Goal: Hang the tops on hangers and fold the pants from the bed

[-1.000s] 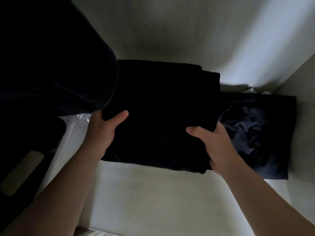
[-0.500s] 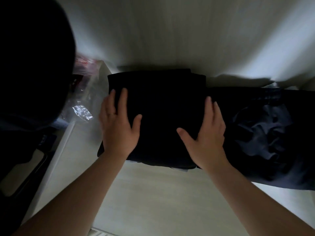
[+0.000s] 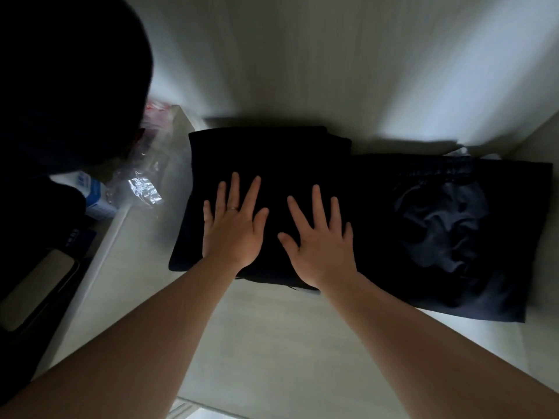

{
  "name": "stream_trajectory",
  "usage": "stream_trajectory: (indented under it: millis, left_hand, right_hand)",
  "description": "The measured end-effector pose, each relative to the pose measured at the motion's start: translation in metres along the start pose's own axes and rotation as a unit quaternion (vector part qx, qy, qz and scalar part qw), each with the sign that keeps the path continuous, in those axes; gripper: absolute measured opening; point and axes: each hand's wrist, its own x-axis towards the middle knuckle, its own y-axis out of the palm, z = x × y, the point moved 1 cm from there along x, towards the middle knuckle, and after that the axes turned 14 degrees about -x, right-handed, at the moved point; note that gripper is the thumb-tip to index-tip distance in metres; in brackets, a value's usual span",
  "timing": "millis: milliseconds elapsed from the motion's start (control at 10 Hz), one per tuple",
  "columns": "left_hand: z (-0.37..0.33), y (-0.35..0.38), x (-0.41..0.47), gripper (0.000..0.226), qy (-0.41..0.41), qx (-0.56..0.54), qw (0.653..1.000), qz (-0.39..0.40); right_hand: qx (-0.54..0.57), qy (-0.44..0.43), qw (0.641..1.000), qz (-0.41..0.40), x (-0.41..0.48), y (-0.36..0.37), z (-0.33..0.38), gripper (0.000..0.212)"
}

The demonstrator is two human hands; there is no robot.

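Note:
A folded pair of black pants (image 3: 272, 158) lies on a pale shelf (image 3: 272, 343) inside a dim closet. My left hand (image 3: 233, 222) lies flat on its front left part, fingers spread and straight, a ring on one finger. Beside it, my right hand (image 3: 317, 240) presses flat on the front right part, fingers spread too. A second folded dark garment (image 3: 447, 231) with a gathered waistband lies directly to the right, touching the black pants.
Dark hanging clothing (image 3: 66, 80) fills the upper left. Crinkled clear plastic bags (image 3: 145, 189) and a blue-and-white box (image 3: 96, 195) sit left of the pants. A dark case with a beige panel (image 3: 33, 291) lies at the lower left. The closet's back wall (image 3: 332, 71) is close behind.
A second ago both hands gripped the folded pants by the sides. They set it down on the shelf, released it, and now press flat closer together on top.

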Motion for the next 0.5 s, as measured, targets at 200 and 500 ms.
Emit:
stream_trajectory:
  millis: [200,500]
  left_hand:
    - [-0.013,0.014,-0.064,0.062,-0.021,-0.036,0.999,0.025]
    - [-0.023,0.032,-0.181,0.063,-0.096,-0.145,0.976,0.134]
  right_hand:
    - [-0.004,-0.020,0.998,0.055,-0.055,0.005,-0.005,0.071]
    - [-0.054,-0.020,0.979,0.197,-0.152,-0.007,-0.015,0.068]
